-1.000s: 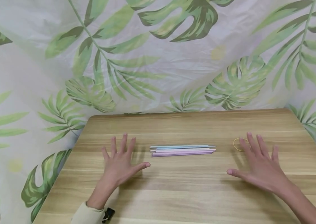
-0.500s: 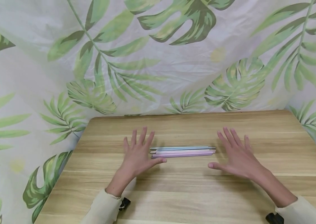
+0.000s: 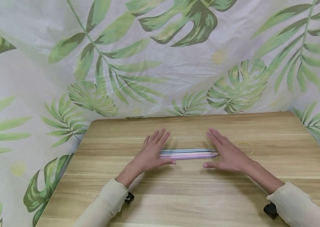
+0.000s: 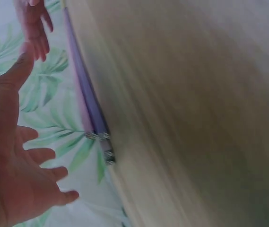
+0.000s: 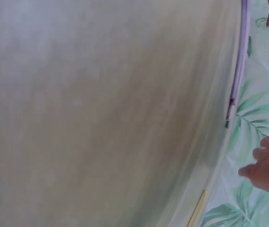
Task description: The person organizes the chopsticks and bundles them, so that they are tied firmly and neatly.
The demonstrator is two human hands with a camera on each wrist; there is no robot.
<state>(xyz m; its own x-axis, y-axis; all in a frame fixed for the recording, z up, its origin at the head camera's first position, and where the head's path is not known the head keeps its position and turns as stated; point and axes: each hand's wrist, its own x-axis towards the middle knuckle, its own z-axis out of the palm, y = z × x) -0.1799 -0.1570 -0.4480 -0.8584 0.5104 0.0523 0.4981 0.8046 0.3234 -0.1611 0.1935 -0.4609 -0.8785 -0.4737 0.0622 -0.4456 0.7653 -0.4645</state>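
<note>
On the wooden tabletop [image 3: 97, 189], backed by a leaf-printed cloth [image 3: 35, 63] that hung behind and beside it, the person's left hand [image 3: 153, 154] lay flat with its fingers straight and close together, pointing away and a little to the right, its thumb stretched along the near side. Its palm covered the left end of a row of thin pencils [image 3: 189, 153], pale blue at the far side and pink and lilac at the near side, which lay side by side, lengthwise from left to right, near the middle of the tabletop. In the left wrist view the same hand [image 4: 11, 161] showed spread and holding nothing, with the pencils [image 4: 84, 101] running away from it. At the right end of the row the right hand [image 3: 226, 153] lay likewise flat, fingers straight and together, thumb reaching left, gripping nothing. Just right of that hand, apart from the pencils, a yellow rubber band [image 3: 245, 148] rested on the wood. Cream sleeves [image 3: 299, 201] covered both forearms.
</note>
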